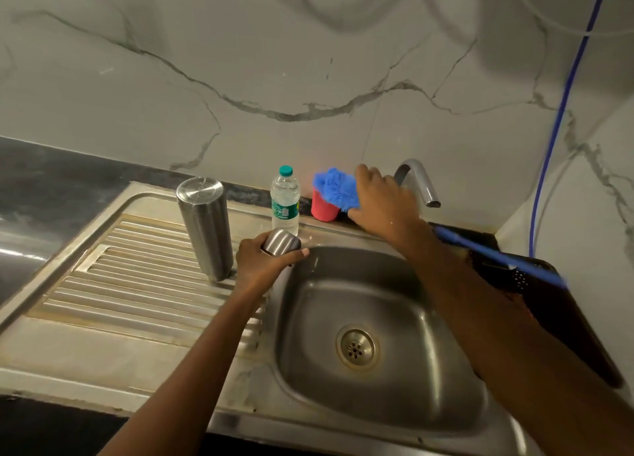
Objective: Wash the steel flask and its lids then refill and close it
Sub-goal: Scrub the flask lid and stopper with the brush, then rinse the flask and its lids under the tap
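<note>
While the left hand (264, 260) curls round a small steel lid (283, 241) at the back left corner of the sink basin (360, 301), I see the right hand (380, 202) reaching across to the rear ledge. It is closed on a blue brush (334, 190) just behind the bristles. The bristle head sits at the mouth of a red cup (324, 208), and the long blue handle trails back under the wrist, blurred.

From my feed the steel flask (206, 226) stands on the ribbed drainboard (137, 277) with a flat steel end facing up. It is just to the left of the left hand and not touched by it. It stands well apart from the right hand.

A clear water bottle (284, 202) with a teal cap stands between the flask and the red cup, right behind the lid. The tap (418, 179) curves over the basin just beyond the right hand. I cannot tell whether water is running. A dark tray (549, 301) lies along the sink's right edge, and a blue hose (562, 112) runs down the marble wall above it.
</note>
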